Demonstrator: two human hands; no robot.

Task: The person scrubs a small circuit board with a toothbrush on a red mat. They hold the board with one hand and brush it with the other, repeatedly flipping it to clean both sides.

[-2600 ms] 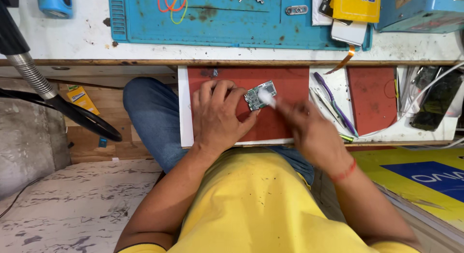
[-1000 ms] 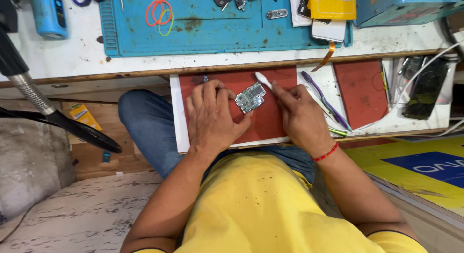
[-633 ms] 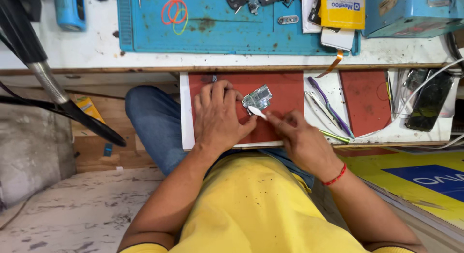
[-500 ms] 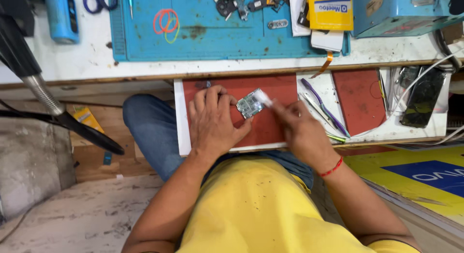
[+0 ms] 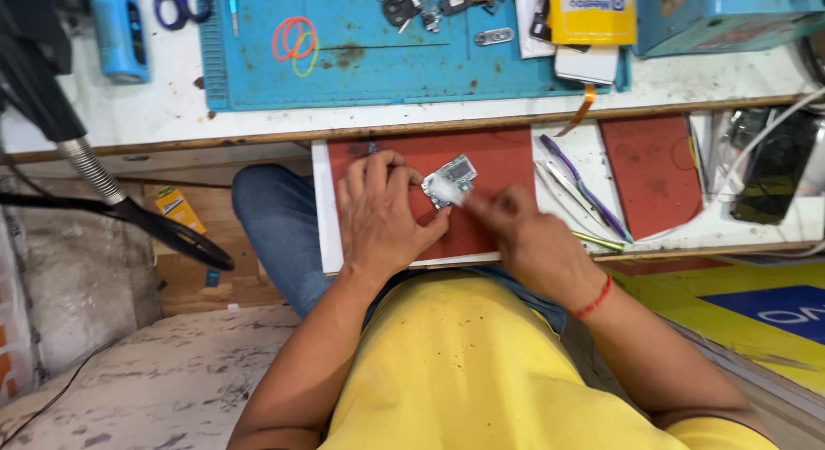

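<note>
Two hands meet over a small green circuit board [image 5: 452, 178] that lies flat on a red mat [image 5: 498, 158] lining a pull-out tray just below the desk [image 5: 155, 115]. The left hand [image 5: 378, 211] lies flat on the mat with fingers spread, fingertips and thumb bracing the board's left and lower edges so it cannot slide. The right hand [image 5: 524, 235], blurred, pinches a white brush-like tool [image 5: 440, 189] whose pale head lies on the board's lower left corner; the braced board seems to give the tool something firm to work against. Purple and grey tweezers [image 5: 584, 192] lie just right of the mat, within easy reach. Coloured rubber bands [image 5: 294, 39] sit on the blue work mat [image 5: 361, 63] farther back.
</note>
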